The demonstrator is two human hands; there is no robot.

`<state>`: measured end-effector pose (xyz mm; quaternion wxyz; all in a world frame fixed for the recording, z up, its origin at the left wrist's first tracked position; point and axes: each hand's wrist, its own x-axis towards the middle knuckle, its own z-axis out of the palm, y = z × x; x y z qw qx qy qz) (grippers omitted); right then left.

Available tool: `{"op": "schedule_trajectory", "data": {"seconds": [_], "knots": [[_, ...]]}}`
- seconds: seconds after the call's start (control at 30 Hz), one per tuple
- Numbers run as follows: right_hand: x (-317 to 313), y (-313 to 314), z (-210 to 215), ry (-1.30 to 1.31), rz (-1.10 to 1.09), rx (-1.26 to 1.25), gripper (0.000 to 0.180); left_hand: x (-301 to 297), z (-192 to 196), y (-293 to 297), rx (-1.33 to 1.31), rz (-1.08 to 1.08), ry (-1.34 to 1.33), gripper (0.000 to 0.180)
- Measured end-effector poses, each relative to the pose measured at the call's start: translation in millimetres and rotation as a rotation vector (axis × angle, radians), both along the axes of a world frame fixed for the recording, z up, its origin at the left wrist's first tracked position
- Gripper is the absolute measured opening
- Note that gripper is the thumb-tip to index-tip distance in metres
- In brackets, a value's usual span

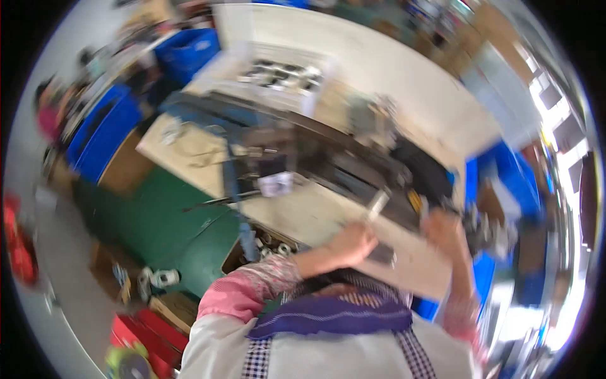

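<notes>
My left hand is closed over the front part of the workbench. A short, pale, stick-like piece juts up from its fingers; blur hides what kind of thing it is. To the right, my right hand is raised near the bench's right end, its fingers smeared by motion. A small yellow object shows just left of that hand, and I cannot tell whether the two touch. Beyond both hands a long dark metal fixture runs across the bench. A dark flat piece lies beside my left hand.
A white tray of black and white parts stands at the back. Blue bins are at the far left, another blue bin at the right. An open box of small metal parts sits by my left forearm. Cartons lie on the floor.
</notes>
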<state>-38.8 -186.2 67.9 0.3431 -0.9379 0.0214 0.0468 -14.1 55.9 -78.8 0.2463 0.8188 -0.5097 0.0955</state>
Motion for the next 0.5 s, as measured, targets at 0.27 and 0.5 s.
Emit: {"op": "schedule_trajectory", "data": {"seconds": [0.27,0.5], "knots": [[183,-119,8,0.068,-0.206,-0.261,0.052,20,0,-27,0.253,0.005,-0.099,0.087],[323,-110,-74,0.271,0.144,-0.264,0.036,6,29,3,0.331,0.031,0.053,0.112]]}}
